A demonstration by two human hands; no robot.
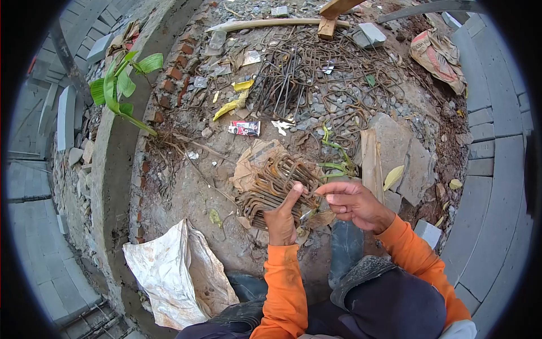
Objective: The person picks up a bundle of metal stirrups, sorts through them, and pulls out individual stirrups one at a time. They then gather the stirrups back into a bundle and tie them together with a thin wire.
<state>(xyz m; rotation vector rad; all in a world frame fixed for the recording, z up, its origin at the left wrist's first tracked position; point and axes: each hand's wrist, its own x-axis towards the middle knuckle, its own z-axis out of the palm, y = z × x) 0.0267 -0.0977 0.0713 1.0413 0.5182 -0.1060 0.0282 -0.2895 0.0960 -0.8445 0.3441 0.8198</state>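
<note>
A stack of rusty bent steel stirrups (270,189) is in front of me, above a crumpled piece of brown paper (251,155). My left hand (283,217) grips the near right side of the stack, with its thumb over the bars. Close to the stack's right end, my right hand (357,204) is closed in a pinch between thumb and forefinger. Whatever thin thing may be in that pinch is too small to make out. The left fingers are partly hidden behind the stirrups.
A loose heap of bent steel bars (288,79) lies on gravel farther off. A concrete kerb (113,169) runs along the left, with a green plant (121,93) beside it. A white sack (175,277) lies near left; flat stone slabs (395,152) are at right.
</note>
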